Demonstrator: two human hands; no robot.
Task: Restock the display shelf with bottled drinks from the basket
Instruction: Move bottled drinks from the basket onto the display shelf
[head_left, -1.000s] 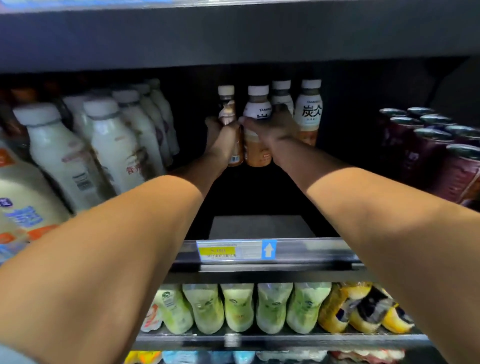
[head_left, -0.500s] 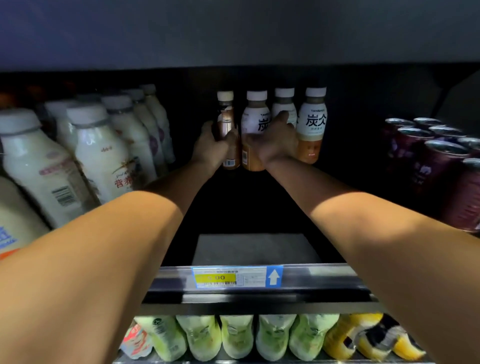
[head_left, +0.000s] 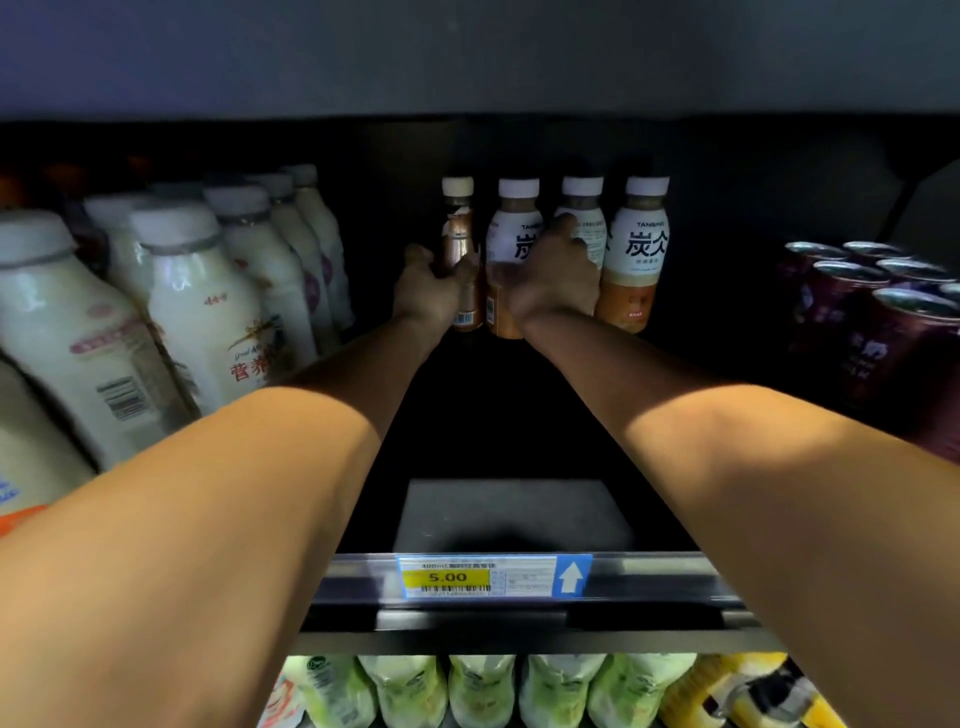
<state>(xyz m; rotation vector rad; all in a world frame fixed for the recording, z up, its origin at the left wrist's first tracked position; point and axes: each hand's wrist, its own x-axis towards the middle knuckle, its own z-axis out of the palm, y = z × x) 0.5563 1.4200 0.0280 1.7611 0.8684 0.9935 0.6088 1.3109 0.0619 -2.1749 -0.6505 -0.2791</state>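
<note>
Both my arms reach deep into a dark display shelf (head_left: 514, 514). At the back stand several brown milk-tea bottles with white caps and white labels. My left hand (head_left: 428, 291) grips the leftmost bottle (head_left: 460, 234), which is turned so its barcode faces me. My right hand (head_left: 553, 283) holds the second bottle (head_left: 511, 228) around its lower body, with one finger reaching up toward the third bottle (head_left: 584, 213). The fourth bottle (head_left: 636, 260) stands free at the right. The basket is out of view.
White milk bottles (head_left: 202, 312) fill the shelf's left side and dark purple cans (head_left: 872, 322) the right. A price tag reading 5.00 (head_left: 493, 576) sits on the shelf's front rail. Green and yellow bottles (head_left: 483, 691) line the shelf below.
Both hands have pushed their bottles a little further back, level with the two bottles at the right. The view has moved closer and tilted up.
</note>
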